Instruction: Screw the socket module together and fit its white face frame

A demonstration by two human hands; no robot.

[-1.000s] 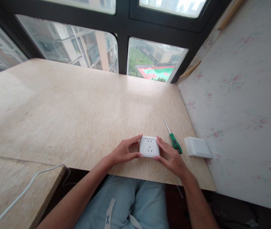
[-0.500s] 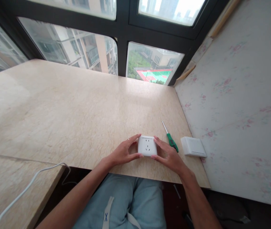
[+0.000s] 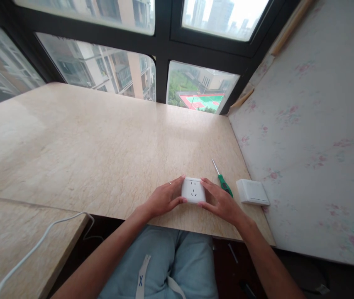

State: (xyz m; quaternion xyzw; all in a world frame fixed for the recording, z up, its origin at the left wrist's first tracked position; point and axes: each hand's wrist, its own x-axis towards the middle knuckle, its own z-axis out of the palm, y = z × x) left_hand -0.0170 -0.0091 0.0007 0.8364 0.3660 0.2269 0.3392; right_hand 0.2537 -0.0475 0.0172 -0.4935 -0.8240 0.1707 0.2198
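Note:
A white wall socket [image 3: 193, 191] with several slots in its face lies between my hands near the front edge of the marble-patterned counter. My left hand [image 3: 166, 199] grips its left side, thumb at the lower corner and fingers at the upper one. On the opposite side, my right hand [image 3: 220, 201] holds the right corners in the same way. A screwdriver [image 3: 225, 185] with a green and black handle rests just beyond my right hand, its metal tip pointing toward the window. The underside of the socket is hidden.
A white switch [image 3: 253, 192] is at the right, by the flowered wall [image 3: 307, 145]. The counter [image 3: 102, 145] stretches back to dark-framed windows. At the lower left, a white cable [image 3: 40, 243] crosses a lower ledge and hangs over its edge.
The view has tilted slightly upward. Both hands keep their hold on the socket, which has hardly moved; the screwdriver and switch lie where they were.

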